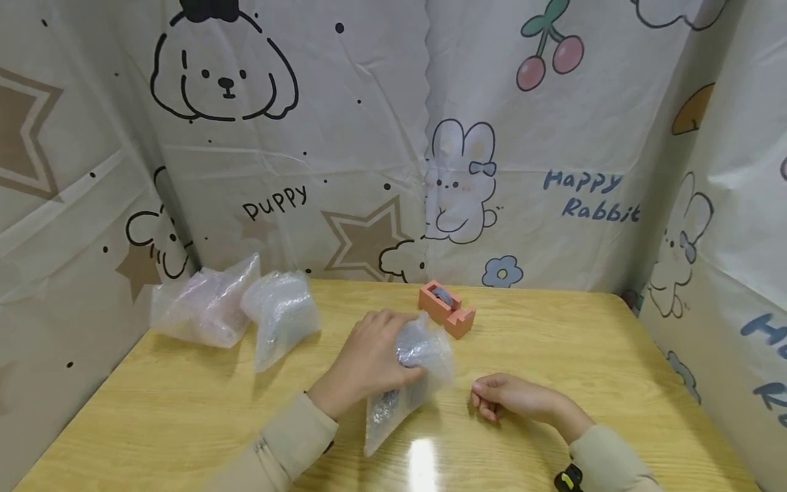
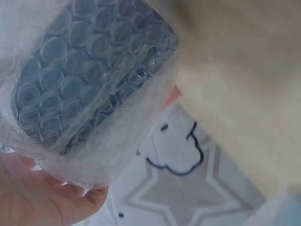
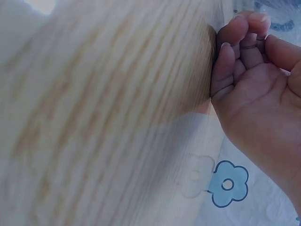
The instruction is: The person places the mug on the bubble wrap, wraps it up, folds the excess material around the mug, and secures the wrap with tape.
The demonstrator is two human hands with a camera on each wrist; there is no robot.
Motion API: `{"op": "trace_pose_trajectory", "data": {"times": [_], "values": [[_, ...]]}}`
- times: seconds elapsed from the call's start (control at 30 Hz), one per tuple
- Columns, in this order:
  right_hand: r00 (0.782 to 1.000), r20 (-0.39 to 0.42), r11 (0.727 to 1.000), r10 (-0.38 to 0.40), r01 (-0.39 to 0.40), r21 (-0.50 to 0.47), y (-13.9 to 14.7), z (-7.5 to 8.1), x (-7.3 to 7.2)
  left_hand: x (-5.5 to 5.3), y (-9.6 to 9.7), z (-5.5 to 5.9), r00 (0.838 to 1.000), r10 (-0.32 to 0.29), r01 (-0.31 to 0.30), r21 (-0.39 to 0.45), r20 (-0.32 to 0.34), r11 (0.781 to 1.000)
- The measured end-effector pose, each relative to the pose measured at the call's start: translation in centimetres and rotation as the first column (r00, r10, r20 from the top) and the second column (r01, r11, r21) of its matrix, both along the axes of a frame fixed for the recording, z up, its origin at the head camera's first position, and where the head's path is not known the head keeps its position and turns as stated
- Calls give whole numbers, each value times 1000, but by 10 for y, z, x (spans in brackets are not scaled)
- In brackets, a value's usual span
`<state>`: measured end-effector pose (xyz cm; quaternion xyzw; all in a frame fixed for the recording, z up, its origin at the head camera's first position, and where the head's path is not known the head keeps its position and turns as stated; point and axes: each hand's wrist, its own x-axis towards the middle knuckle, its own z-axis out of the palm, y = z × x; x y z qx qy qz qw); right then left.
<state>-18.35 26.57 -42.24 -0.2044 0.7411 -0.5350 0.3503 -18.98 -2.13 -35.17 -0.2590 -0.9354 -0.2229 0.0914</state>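
Observation:
My left hand point(image 1: 375, 355) grips a bubble-wrapped package point(image 1: 424, 348) near the middle of the table, thumb on the near side and fingers over the top. Through the clear bubbles in the left wrist view, a dark block-like item shows inside the package point(image 2: 75, 70). The wrap's loose lower corner points toward me. To the right of the package, my right hand point(image 1: 513, 396) rests at the tabletop with its fingers loosely curled. In the right wrist view nothing lies in the palm of that hand point(image 3: 263, 94).
An orange tape dispenser point(image 1: 447, 309) with a roll of tape stands just behind the held package. Two more bubble-wrapped bundles, one pinkish point(image 1: 209, 307) and one whitish point(image 1: 284, 314), sit at the back left of the wooden table point(image 1: 553, 328). Printed cloth point(image 1: 369, 137) hangs around it.

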Motion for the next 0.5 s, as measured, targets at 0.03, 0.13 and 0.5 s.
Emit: {"op": "trace_pose_trajectory", "data": {"times": [0.03,0.13,0.5], "values": [[1000,-1,1000,-2,2,0,-1,0,0,-4,-3,4,1000,8,-8,-6,-5,1000],[1000,1,1000,-4,4,9,-1,0,0,-20,-12,13,997,33,-34,-16,-64,999],[1000,21,1000,12,-12,10,1,-2,-4,-84,-30,-3,952,124,-164,-122,-281,979]]}}
